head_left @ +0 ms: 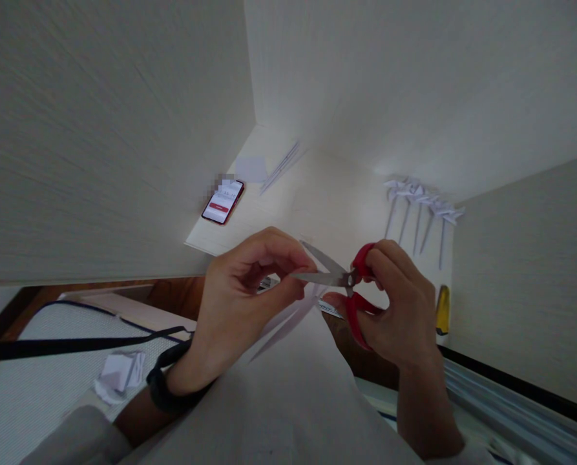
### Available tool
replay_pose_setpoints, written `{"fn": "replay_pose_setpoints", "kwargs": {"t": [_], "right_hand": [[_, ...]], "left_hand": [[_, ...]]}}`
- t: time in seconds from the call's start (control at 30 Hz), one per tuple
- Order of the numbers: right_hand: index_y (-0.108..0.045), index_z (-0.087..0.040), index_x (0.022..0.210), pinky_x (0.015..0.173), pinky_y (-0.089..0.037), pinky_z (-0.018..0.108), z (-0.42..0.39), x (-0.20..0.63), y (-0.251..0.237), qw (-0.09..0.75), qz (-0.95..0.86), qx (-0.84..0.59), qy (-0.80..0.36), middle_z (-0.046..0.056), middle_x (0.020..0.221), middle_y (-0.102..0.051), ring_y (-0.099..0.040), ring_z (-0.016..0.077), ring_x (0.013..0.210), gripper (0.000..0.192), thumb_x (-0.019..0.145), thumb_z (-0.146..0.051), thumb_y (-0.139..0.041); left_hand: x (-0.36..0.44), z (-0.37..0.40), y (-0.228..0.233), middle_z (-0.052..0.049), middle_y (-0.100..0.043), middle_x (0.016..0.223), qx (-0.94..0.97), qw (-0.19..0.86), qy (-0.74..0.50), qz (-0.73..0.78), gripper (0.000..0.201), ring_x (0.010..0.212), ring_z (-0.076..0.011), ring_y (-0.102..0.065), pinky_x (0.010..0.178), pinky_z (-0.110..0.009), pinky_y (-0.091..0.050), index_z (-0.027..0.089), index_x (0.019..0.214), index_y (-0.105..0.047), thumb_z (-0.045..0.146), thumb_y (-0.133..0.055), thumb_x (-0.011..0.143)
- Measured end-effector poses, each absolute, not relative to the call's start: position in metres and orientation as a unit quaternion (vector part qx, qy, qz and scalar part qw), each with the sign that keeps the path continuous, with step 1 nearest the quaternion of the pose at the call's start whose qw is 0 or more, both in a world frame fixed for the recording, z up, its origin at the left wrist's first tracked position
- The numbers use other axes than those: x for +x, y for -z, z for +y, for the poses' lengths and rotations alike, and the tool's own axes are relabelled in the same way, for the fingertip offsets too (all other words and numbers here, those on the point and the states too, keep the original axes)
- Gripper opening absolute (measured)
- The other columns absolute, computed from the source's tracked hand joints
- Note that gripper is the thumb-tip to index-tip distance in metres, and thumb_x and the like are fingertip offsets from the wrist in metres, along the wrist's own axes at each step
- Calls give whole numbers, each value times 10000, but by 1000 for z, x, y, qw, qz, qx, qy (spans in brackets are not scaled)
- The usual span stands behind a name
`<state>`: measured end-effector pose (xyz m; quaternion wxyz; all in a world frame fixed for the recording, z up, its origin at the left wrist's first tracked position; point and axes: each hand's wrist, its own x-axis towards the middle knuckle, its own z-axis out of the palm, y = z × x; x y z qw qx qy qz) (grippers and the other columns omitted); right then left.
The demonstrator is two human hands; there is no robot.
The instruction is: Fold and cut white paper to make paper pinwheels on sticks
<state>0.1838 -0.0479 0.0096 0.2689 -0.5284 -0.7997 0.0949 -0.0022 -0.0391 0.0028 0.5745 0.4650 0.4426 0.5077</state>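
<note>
My right hand (pixel 399 297) has its fingers through the red handles of a pair of scissors (pixel 327 278). The blades are spread apart and point left, their tips close to my left fingertips. My left hand (pixel 254 290), with a black band at the wrist, pinches a piece of white paper (pixel 288 323) between thumb and fingers. Pale folded flaps of it hang below the hand, in front of my light-coloured clothing. The pinched part of the paper is mostly hidden by my fingers and the blades.
Several paper pinwheels (pixel 417 194) on sticks lie at the desk's right, with a yellow-handled tool (pixel 442 310) nearer me. Further left are thin sticks (pixel 281 168), a paper square (pixel 251 169) and a lit phone (pixel 223 201). Paper scraps (pixel 118 373) rest on a white mesh surface. Panels enclose the desk.
</note>
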Motion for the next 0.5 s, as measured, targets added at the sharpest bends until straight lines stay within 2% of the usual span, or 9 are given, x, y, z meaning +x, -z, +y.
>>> {"fn": "replay_pose_setpoints", "kwargs": {"t": [0.13, 0.33, 0.5], "right_hand": [[-417, -226, 752, 532, -325, 269, -49, 186, -8, 267, -798, -531, -98, -20, 733, -446, -431, 139, 645, 384, 744, -405, -757], [-398, -229, 720, 505, -309, 262, -51, 184, -9, 279, -805, -514, -100, -22, 708, -457, -428, 133, 628, 373, 767, -375, -738], [-419, -223, 708, 500, -306, 257, -48, 183, -10, 279, -805, -515, -98, -24, 693, -465, -419, 124, 611, 348, 775, -362, -731]], "left_hand": [[0, -39, -4, 22, -624, 746, 462, 580, -518, 427, 178, 675, -102, -614, 463, -165, -426, 204, 698, -658, 31, -671, 736], [1, -39, -5, 18, -633, 755, 468, 581, -510, 428, 147, 653, -89, -603, 437, -160, -400, 196, 694, -650, 68, -686, 755], [1, -39, -4, 27, -634, 754, 476, 574, -512, 426, 173, 674, -78, -620, 434, -140, -390, 194, 713, -652, 25, -650, 750]]}}
